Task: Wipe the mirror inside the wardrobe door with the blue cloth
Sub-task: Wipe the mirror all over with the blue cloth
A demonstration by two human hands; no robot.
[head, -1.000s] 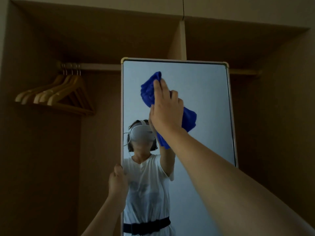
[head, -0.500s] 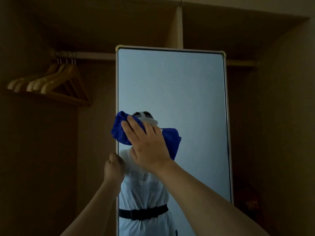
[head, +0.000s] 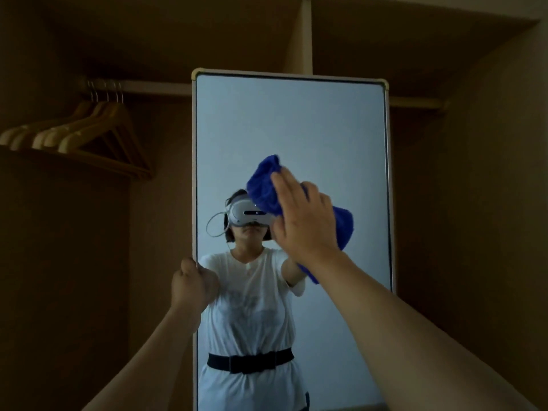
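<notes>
The mirror (head: 290,129) stands tall and narrow, its long axis vertical, with its pale frame running up either side. The right hand (head: 305,221) lies flat on the cloth (head: 264,185), fingers fairly straight and spread, pressing the bunched blue fabric against the glass at about mid-height and a little right of centre. The cloth spills out past the hand up to the left and down to the right.

From this hand, a wide band of glass lies above, up to the top rail, and another long stretch lies below. The right edge is near; the left edge is further off. Because the mirror is so much taller than it is wide, the coming strokes will probably run best up and down.

The left hand (head: 192,286) sits at the left frame, lower than the cloth, with fingers curled round the edge; it seems to be steadying the panel, though in this dim light the hold on the frame cannot be fully made out. That hand is nearer the lower left glass, but it holds no cloth, so the wiping falls to the right.

Wooden hangers (head: 89,137) hang on the rail at the left, well apart from the mirror.
</notes>
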